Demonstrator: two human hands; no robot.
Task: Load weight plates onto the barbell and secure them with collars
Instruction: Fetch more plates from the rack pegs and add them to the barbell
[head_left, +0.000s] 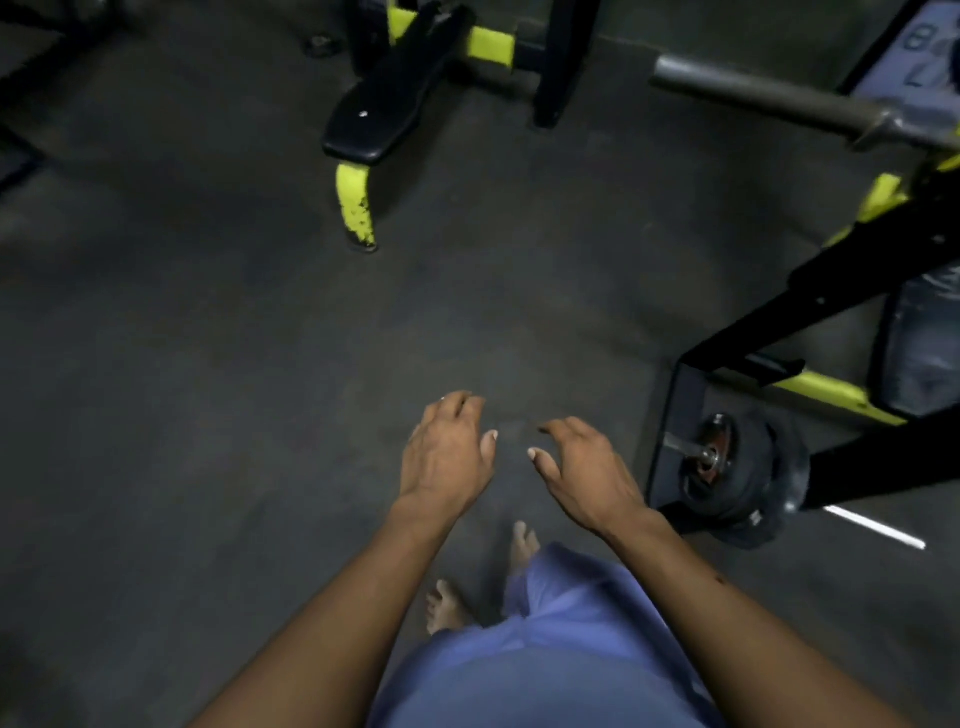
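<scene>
Dark gym floor (208, 364); both hands (514, 457) empty, fingers loosely curled; rack label unreadable.

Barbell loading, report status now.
Left hand and right hand open, empty. Barbell sleeve bare. Plates stored on rack peg.

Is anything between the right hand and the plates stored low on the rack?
Nothing visible. The right hand hangs empty over bare floor, and the weight plates sit on a peg at the rack's foot to its right, facing outward. The barbell sleeve above is bare.
</scene>
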